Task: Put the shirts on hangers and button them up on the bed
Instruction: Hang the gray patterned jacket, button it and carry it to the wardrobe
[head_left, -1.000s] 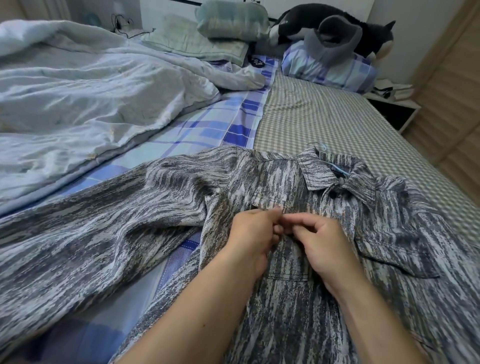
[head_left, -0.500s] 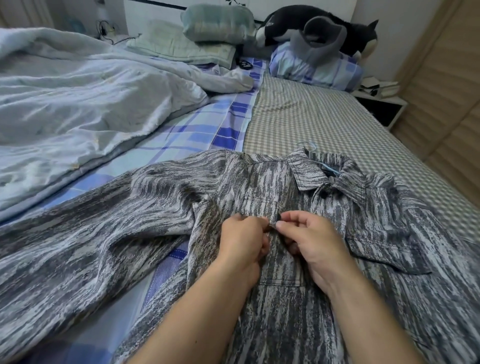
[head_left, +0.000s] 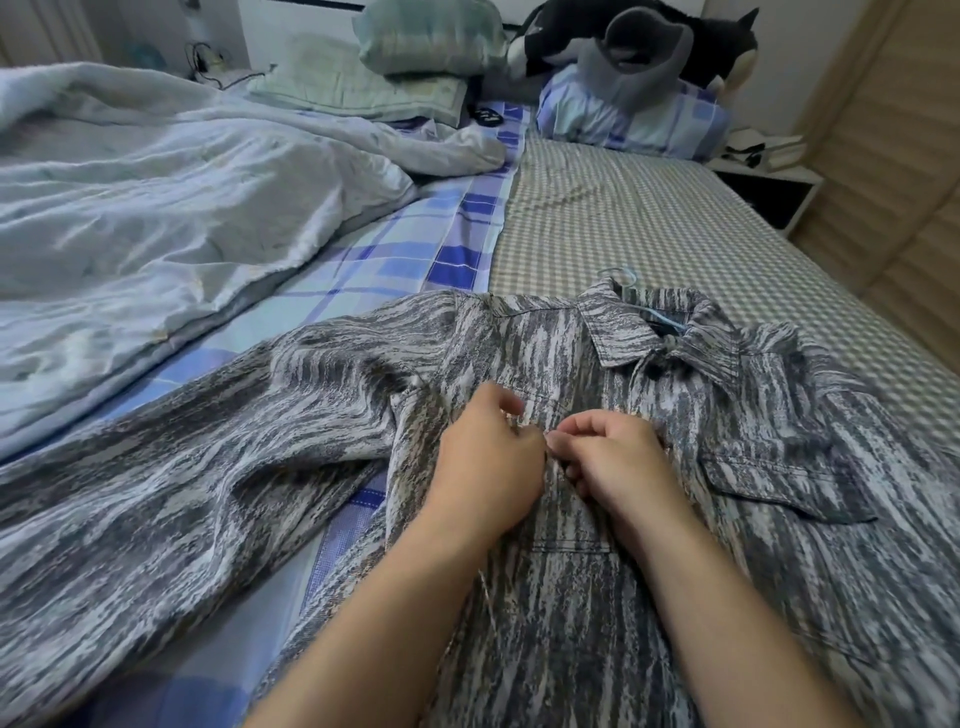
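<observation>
Two hands: both meet at the chest of the shirt, working at its front closure
Shirt: grey-and-white streaked button-up shirt lying front-up on the bed, collar toward the headboard, one sleeve spread out to the left across the mattress
Placket: front edges brought together at chest height between the two hands; the button itself is too small and hidden to make out
Left hand: left hand with fingers curled, pinching the fabric edge on its side of the closure
Right hand: right hand with fingers curled inward, thumb and fingertips pinching the opposite fabric edge, touching the left hand's fingertips
Hanger: light blue hanger inside the shirt, its hook emerging from the collar and resting on the checked sheet
Chest pocket: flapped pocket on the shirt front, just right of the right hand
Bedding: beige checked sheet under the collar, blue plaid sheet beside it on the left
Duvet: pale blue duvet bunched on the left half of the bed, apart from the shirt
Headboard end: green pillows, a blue plaid pillow and a black-and-white plush toy
Bedside: nightstand at the far right corner of the bed
</observation>
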